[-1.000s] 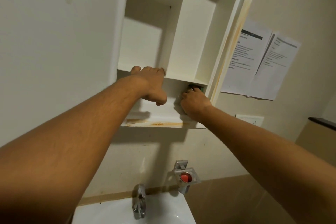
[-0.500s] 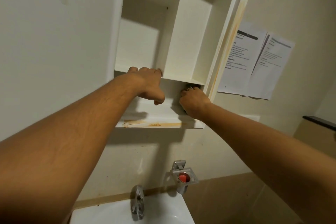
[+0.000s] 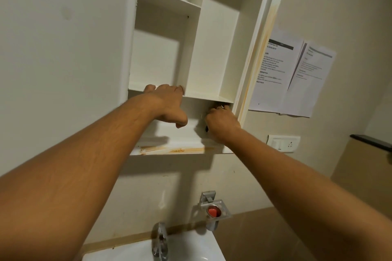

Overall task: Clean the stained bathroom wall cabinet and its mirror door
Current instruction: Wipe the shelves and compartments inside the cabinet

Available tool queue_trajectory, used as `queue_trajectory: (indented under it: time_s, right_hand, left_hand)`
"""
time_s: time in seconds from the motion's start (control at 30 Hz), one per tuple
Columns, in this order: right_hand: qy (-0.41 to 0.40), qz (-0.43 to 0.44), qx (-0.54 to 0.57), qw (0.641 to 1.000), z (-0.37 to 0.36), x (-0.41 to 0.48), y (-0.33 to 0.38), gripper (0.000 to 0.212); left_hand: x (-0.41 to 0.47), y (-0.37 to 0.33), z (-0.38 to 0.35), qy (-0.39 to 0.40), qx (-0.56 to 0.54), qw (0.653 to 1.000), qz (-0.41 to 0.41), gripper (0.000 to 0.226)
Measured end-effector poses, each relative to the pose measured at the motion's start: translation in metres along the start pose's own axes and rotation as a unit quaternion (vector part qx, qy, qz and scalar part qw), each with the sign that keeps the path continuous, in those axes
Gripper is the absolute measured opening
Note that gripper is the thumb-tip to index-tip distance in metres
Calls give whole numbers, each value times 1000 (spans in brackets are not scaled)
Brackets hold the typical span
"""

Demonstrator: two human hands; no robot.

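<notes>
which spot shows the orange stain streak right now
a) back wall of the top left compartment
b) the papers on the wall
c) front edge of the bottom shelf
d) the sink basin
c: the orange streak runs along the front edge of the bottom shelf, below the left hand gripping the middle shelf and the right hand holding a dark object.

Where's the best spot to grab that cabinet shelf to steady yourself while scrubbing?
Take the shelf by its front edge, from the front and below. It is a thin flat board with open space above and beneath, so fingers hook over the top, thumb under. The left hand holds it that way, clear of the right hand with its dark scrubber.
</notes>
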State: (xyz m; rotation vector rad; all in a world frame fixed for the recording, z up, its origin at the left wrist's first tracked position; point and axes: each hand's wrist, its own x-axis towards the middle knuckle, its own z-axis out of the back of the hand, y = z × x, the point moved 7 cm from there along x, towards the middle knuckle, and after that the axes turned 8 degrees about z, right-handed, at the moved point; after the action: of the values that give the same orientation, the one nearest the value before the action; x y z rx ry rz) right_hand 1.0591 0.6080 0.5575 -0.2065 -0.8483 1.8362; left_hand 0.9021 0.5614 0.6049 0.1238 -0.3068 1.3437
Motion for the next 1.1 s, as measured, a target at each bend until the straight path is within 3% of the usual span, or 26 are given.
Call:
queue_trajectory:
  time_s: [0.07,0.13,0.2,0.27,0.33,0.4,0.43,0.47,0.53,0.6,0.63,0.77,0.83,0.9,0.97,1.03,1.1]
  right_hand:
    - [16,-27,107,994,-7,-2,9,22]
    - [11,-82,316,945,-12,-13,12,21]
    - [-57,-169,545,819,-16,-23,8,30]
    - [-158,-284,668,669,-16,-38,4,36]
    - [-215,-375,760,486,-20,-47,6,32]
    - [-213,-417,833,294,-21,-44,18,21]
    - [-216,-422,851,225,-16,-40,20,14]
    - [-215,-426,861,177,-11,-38,20,12]
    - [-229,-426,869,105,-2,-29,12,17]
    - [-237,-431,869,57,-1,-29,3,27]
    - [-245,-420,872,53,2,-31,3,29]
    - [-269,-433,859,59,-2,-39,1,27]
    - [-258,-426,864,75,-5,-29,-2,30]
    - [-234,-401,878,116,-5,-21,-5,41]
    - [-215,-386,884,155,-10,-20,-5,46]
    - [-220,-371,890,149,-11,-26,-5,40]
    - [-242,-373,889,110,-7,-32,-2,39]
  left_hand:
    - [-2,-1,2,-1,-2,1000,-2,85]
    - [-3,-2,4,9,-5,1000,-1,88]
    - [-5,-1,4,22,-15,1000,4,90]
    - [-6,0,5,27,-22,999,4,88]
    - [-8,0,7,38,-36,999,7,83]
    - [-12,3,7,82,-114,990,32,85]
    - [-14,3,8,109,-177,977,41,89]
    - [-17,2,10,130,-233,963,46,90]
    - [-18,3,13,150,-294,942,51,79]
    - [-18,0,16,149,-312,937,53,67]
    - [-19,3,14,154,-322,933,53,69]
    - [-17,7,15,164,-327,929,53,87]
    - [-16,8,15,166,-322,931,51,73]
    - [-15,7,13,169,-314,933,44,49]
    - [-16,3,14,166,-310,936,35,47]
    - [-17,2,16,154,-310,937,39,48]
    - [-17,0,18,150,-312,937,49,53]
